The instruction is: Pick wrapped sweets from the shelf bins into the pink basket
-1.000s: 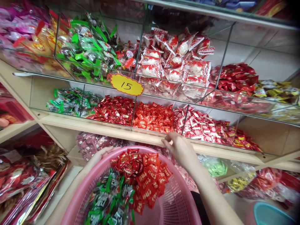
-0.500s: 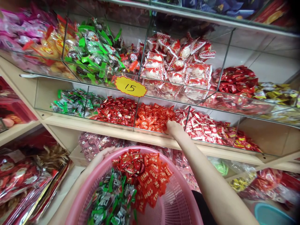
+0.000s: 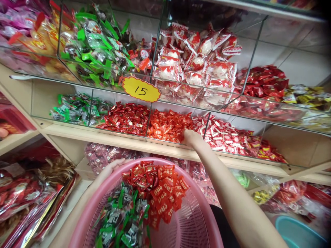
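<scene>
My left hand (image 3: pixel 113 167) grips the far left rim of a pink plastic basket (image 3: pixel 85 206). In the basket lie green-and-clear wrapped candies (image 3: pixel 116 220), dark red wrapped candies (image 3: pixel 142 177) and orange-red wrapped candies (image 3: pixel 167 196). My right hand (image 3: pixel 192 138) reaches over the front edge of a shelf bin, at the right end of a pile of orange-red candies (image 3: pixel 168 124). Its fingers look curled, with the tips hidden, so whatever they hold does not show. Red-and-white wrapped candies (image 3: pixel 222 134) lie just to its right.
Clear dividers split the lower shelf (image 3: pixel 124 143) into bins. Above juts a bin row with egg-like wrapped sweets (image 3: pixel 196 65) and a yellow "15" price tag (image 3: pixel 141 89). Bagged goods (image 3: pixel 103 156) sit below. A teal basin (image 3: pixel 297 230) stands at lower right.
The view has shifted slightly, with the shelves appearing a little higher and the upper bins further left. My right hand stays at the same bin, and my left hand still grips the basket.
</scene>
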A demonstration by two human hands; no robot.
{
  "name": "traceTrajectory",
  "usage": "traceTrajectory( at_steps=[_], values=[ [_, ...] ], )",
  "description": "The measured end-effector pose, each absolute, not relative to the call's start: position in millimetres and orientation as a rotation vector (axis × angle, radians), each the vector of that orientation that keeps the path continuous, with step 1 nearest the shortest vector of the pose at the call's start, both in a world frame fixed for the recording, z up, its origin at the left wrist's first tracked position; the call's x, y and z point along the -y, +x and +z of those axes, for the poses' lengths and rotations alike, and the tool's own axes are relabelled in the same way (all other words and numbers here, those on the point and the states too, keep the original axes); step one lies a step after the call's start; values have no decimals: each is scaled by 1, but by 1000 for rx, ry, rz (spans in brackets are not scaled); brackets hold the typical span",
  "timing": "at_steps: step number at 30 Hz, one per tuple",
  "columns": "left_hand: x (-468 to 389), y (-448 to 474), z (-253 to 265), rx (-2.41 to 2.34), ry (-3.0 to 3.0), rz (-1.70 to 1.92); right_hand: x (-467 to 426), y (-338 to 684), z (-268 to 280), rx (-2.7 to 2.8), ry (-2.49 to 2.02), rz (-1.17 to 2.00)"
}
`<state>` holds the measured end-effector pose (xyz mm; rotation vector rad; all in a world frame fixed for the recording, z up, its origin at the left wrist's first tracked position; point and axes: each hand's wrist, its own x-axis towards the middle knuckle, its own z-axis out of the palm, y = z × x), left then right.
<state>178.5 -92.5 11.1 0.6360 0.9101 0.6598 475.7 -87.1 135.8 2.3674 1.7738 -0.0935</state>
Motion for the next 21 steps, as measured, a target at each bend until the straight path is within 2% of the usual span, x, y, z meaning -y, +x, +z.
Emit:
traceTrajectory(
  at_steps=[21],
  values=[
    [92, 178, 16, -878, 605, 677, 83, 480, 132, -1794, 2388, -145]
  ],
)
